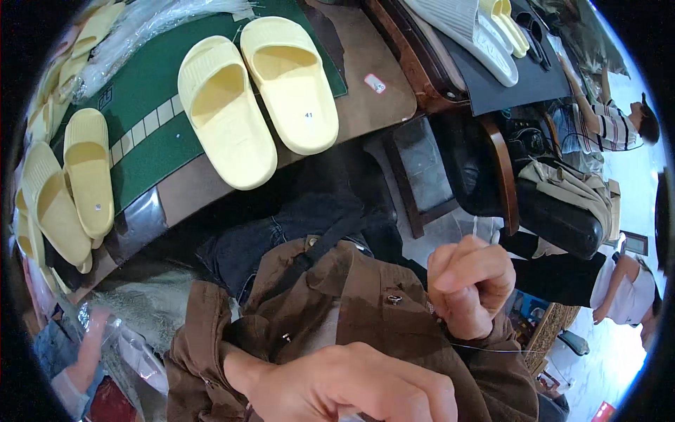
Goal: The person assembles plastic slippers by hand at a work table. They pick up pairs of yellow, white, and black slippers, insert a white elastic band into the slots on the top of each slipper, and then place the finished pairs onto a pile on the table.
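1. The right hand (471, 285) is raised in front of the brown jacket (373, 295), wrist low, fingers curled in tightly with the thumb against them.
2. A thin pale strand (474, 226) shows just above it; whether the fingers pinch it, I cannot tell.
3. The left hand (351, 383) reaches across from the lower left, back upward, fingers bent down; I cannot tell whether it grips anything.
4. The 2 slippers (258, 102) nearest the hands lie side by side on the table (390, 102), partly over a green mat (151, 172), well apart from both hands.
5. They are pale yellow and smooth, with ribbed bands, heels toward the person (the right slipper has a small printed mark on its insole).
6. The left fingertips are hidden or cut off at the lower edge; more slippers (89, 176) at far left run into the dark rim.
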Tool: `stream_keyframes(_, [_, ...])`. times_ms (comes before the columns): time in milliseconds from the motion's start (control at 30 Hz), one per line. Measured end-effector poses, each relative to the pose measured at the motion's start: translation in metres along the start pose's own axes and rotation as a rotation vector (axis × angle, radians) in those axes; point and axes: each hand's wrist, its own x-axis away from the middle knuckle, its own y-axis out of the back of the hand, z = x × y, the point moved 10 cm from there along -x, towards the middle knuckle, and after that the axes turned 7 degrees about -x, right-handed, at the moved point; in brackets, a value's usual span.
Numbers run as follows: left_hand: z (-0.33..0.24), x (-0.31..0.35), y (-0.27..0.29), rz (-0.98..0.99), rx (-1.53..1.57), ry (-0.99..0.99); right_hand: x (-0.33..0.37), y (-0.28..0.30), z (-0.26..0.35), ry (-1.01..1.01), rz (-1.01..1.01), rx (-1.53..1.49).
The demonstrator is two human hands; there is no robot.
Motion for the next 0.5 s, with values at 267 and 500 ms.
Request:
stream_keyframes(267, [-0.007, -0.002, 0.004, 0.055, -0.154, 0.066, -0.002, 0.001, -0.002, 0.008, -0.055, -0.001])
stream_keyframes(500, [-0.033, -0.012, -0.006, 0.100, -0.426, 0.063, -0.003, 0.008, -0.012, -0.071, -0.122, -0.026])
